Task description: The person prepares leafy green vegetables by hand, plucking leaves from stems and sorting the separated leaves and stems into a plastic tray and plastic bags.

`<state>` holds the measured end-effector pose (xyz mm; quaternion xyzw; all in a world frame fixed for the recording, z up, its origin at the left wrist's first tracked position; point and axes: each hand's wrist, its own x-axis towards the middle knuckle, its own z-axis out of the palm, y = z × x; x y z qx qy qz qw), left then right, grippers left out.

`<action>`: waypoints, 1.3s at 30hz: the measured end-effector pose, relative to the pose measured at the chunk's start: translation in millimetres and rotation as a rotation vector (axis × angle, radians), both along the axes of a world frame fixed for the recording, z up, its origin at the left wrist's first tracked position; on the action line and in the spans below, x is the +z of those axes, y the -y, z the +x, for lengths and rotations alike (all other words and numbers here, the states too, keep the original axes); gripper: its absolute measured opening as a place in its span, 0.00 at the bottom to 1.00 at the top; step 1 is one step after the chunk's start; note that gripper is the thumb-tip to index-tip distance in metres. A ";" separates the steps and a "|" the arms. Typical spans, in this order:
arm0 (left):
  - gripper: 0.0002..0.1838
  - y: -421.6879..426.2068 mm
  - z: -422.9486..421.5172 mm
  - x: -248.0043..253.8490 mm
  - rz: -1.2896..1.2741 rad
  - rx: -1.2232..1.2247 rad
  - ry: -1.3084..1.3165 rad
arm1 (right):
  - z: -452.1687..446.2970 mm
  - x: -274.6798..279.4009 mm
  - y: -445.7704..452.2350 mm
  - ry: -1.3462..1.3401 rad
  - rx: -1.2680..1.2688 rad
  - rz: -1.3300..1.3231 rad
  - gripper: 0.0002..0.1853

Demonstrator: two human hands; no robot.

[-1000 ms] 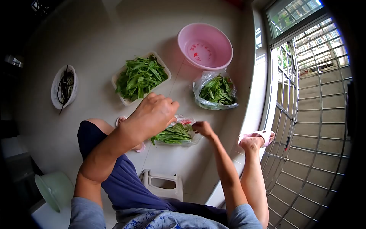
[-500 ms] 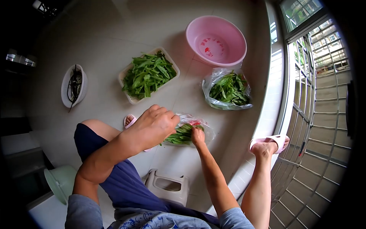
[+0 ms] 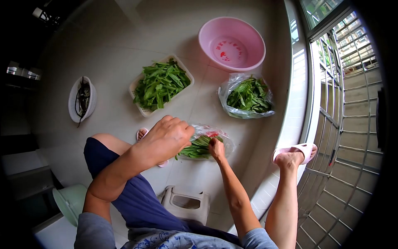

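My left hand (image 3: 169,136) is closed, its knuckles up, beside a clear plastic bag (image 3: 226,139) with red print. What its fingers hold is hidden beneath the hand. At the bag's right side, the fingers of my right hand (image 3: 216,149) are curled on the end of the leafy greens (image 3: 197,148). These long green stems lie bunched on the plastic between both hands.
Cut greens fill a cream basket (image 3: 191,79) ahead. A plastic bag of leaves (image 3: 248,96) sits below a pink basin (image 3: 253,41). A small white basket (image 3: 93,99) holds dark stalks at left. A stool (image 3: 188,211) stands near my legs; a window ledge (image 3: 296,95) runs along the right.
The view has shifted slightly. Both hands keep nearly the same places and closed shapes around the greens.
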<state>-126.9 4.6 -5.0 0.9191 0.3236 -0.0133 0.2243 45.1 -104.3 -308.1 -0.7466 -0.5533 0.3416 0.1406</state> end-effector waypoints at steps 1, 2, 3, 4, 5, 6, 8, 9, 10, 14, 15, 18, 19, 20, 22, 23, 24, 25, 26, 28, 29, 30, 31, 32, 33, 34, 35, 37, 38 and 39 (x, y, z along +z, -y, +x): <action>0.10 -0.8 -0.9 -1.1 -0.001 -0.001 0.010 | 7.0 5.4 -0.5 -0.154 -0.076 0.006 0.05; 0.09 -1.4 -2.5 -3.9 0.013 -0.004 0.021 | 15.6 11.6 -1.3 -0.305 -0.151 0.014 0.04; 0.09 -1.5 -3.6 -5.4 0.025 -0.007 0.035 | 25.2 22.2 -3.9 -0.521 -0.276 -0.230 0.03; 0.09 -1.5 -4.3 -5.0 0.025 -0.007 0.050 | 36.0 34.2 -5.2 -0.701 -0.308 -0.337 0.03; 0.08 -1.5 -5.0 -4.2 0.046 -0.018 0.026 | 44.7 50.5 -7.0 -0.882 -0.338 -0.443 0.02; 0.07 -1.2 -6.1 -3.2 0.068 -0.027 0.002 | 49.5 68.7 -8.8 -0.959 -0.384 -0.522 0.02; 0.07 0.4 -8.7 -2.1 0.085 -0.019 0.031 | 60.9 98.1 -13.7 -1.029 -0.333 -0.552 0.02; 0.06 1.4 -9.7 -1.5 0.100 -0.013 0.045 | 65.2 112.3 -17.0 -1.112 -0.279 -0.586 0.03; 0.06 3.0 -11.1 -1.1 0.107 -0.013 0.060 | 68.1 126.9 -20.5 -1.127 -0.267 -0.562 0.03; 0.07 4.3 -16.9 -1.0 0.087 0.003 0.100 | 87.4 145.0 -40.7 -1.206 -0.267 -0.328 0.03; 0.08 3.5 -18.1 -0.5 0.064 0.007 0.057 | 91.1 152.4 -47.9 -1.184 -0.276 -0.286 0.04; 0.09 -1.0 -19.6 0.9 0.030 0.022 -0.011 | 103.4 173.2 -63.0 -1.126 -0.287 -0.238 0.03; 0.10 -2.1 -19.0 0.4 0.011 0.041 -0.056 | 107.0 178.1 -66.4 -1.125 -0.286 -0.227 0.03; 0.11 -3.5 -17.6 1.5 0.009 0.043 -0.062 | 109.2 182.4 -69.1 -1.126 -0.283 -0.218 0.03; 0.11 -4.7 -14.9 2.0 0.022 0.032 -0.031 | 112.2 188.5 -70.4 -1.167 -0.261 -0.207 0.03; 0.11 -4.9 -13.8 2.1 0.026 0.023 -0.007 | 112.6 190.4 -69.9 -1.214 -0.241 -0.207 0.03; 0.11 -5.3 -11.9 4.4 0.027 0.027 -0.007 | 110.7 194.2 -69.3 -1.213 -0.238 -0.208 0.03; 0.12 -5.5 -9.0 8.0 0.045 0.045 0.020 | 108.4 197.6 -67.8 -1.251 -0.219 -0.218 0.04; 0.13 -5.6 -6.7 10.8 0.064 0.064 0.045 | 105.4 200.5 -66.6 -1.292 -0.198 -0.229 0.04; 0.14 -6.8 -5.4 12.5 0.093 0.089 0.141 | 95.9 205.8 -63.8 -1.355 -0.159 -0.225 0.04; 0.15 -7.3 -4.2 13.5 0.122 0.106 0.242 | 91.3 208.3 -63.2 -1.414 -0.126 -0.215 0.04; 0.18 -6.6 -1.9 15.3 0.072 0.143 0.331 | 86.4 210.7 -62.8 -1.452 -0.111 -0.209 0.05; 0.18 -6.3 0.3 14.8 0.074 0.143 0.321 | 81.8 212.9 -62.6 -1.461 -0.109 -0.210 0.05; 0.19 -6.6 2.9 13.2 0.138 0.076 0.397 | 77.6 215.3 -63.2 -1.480 -0.083 -0.223 0.05; 0.20 -6.7 5.8 12.8 0.202 0.005 0.473 | 74.3 217.7 -64.0 -1.498 -0.057 -0.235 0.05; 0.18 -6.2 8.7 13.8 0.197 -0.007 0.478 | 71.1 220.0 -64.6 -1.507 -0.057 -0.231 0.05; 0.18 -6.8 9.0 12.2 0.197 -0.011 0.470 | 68.0 222.1 -65.3 -1.527 -0.036 -0.227 0.05; 0.12 -9.0 10.4 8.1 0.082 -0.014 0.430 | 65.7 226.1 -66.3 -1.557 -0.017 -0.219 0.05; 0.12 -9.1 11.0 8.4 0.081 -0.019 0.422 | 65.4 227.8 -66.8 -1.494 0.000 -0.232 0.06; 0.09 -9.4 11.4 10.5 0.057 0.043 0.428 | 64.4 230.8 -67.6 -1.430 0.016 -0.245 0.07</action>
